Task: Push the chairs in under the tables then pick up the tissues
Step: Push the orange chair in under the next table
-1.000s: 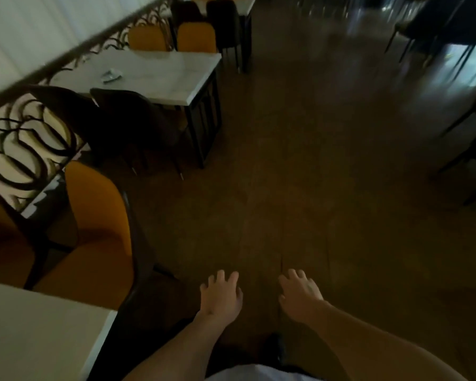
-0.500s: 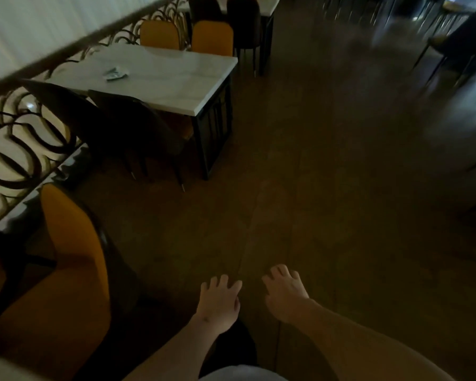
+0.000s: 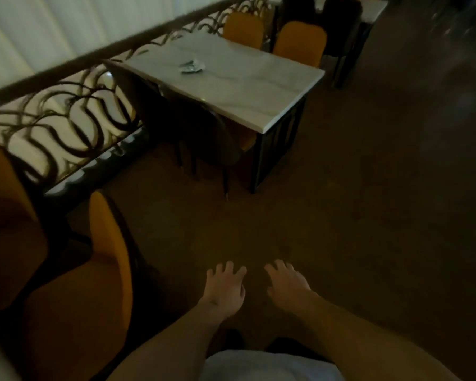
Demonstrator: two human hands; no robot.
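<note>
A crumpled tissue (image 3: 190, 67) lies on a white marble table (image 3: 259, 89) ahead. Two dark chairs (image 3: 204, 133) stand at the table's near side, their backs close to its edge. On its far side are two orange chairs (image 3: 300, 42). My left hand (image 3: 226, 290) and my right hand (image 3: 286, 284) hang low over the brown floor, side by side, fingers spread, holding nothing. An orange chair (image 3: 105, 270) stands close at my left.
A dark scrolled railing (image 3: 66, 116) runs along the left with pale curtain behind. Another table with dark chairs (image 3: 341, 17) stands farther back. Brown floor (image 3: 368, 215) stretches to the right.
The view has swung left and moved forward: the marble table and tissue now sit more central and nearer. Both hands stay low and empty.
</note>
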